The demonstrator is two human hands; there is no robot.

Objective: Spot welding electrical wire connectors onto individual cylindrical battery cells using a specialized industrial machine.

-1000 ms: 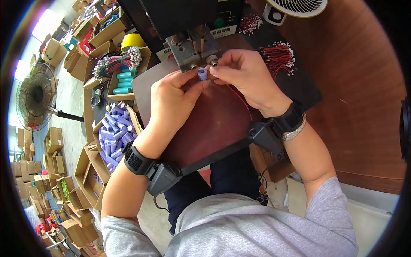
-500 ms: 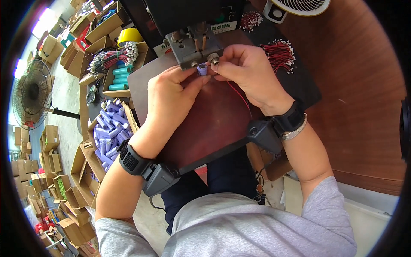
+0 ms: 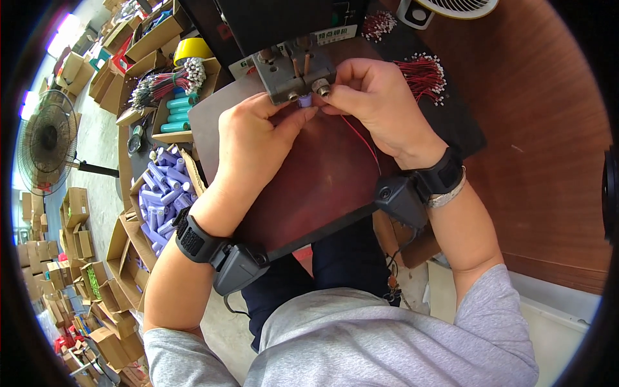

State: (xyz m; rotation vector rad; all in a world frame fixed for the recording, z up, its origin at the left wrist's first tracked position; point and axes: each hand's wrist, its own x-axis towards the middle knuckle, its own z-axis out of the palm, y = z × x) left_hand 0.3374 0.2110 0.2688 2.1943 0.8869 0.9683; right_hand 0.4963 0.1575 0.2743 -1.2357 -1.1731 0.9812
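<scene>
A purple cylindrical battery cell (image 3: 305, 101) sits at the welding head (image 3: 282, 79) of a black spot welder, beneath its two copper-coloured rods (image 3: 307, 65). My left hand (image 3: 258, 132) pinches the cell between thumb and fingers from the left. On the right, my right hand (image 3: 374, 103) is closed in a pinch beside the cell, close to a round metal knob (image 3: 321, 87). A thin red wire (image 3: 366, 140) runs down from its fingertips over the dark red work surface (image 3: 309, 187). The fingers hide the wire's end and most of the cell.
Bundled red wires with white connectors (image 3: 422, 77) lie right of the welder. At left are a carton of purple cells (image 3: 164, 193), a box of green cells (image 3: 180, 113), another wire bundle (image 3: 171, 84) and yellow tape (image 3: 192, 49). A standing fan (image 3: 49, 140) is farther left.
Both hands have shifted slightly away from me, taking the cell farther under the welding head. Less of the cell shows now, and the pinching fingers have stayed closed.
</scene>
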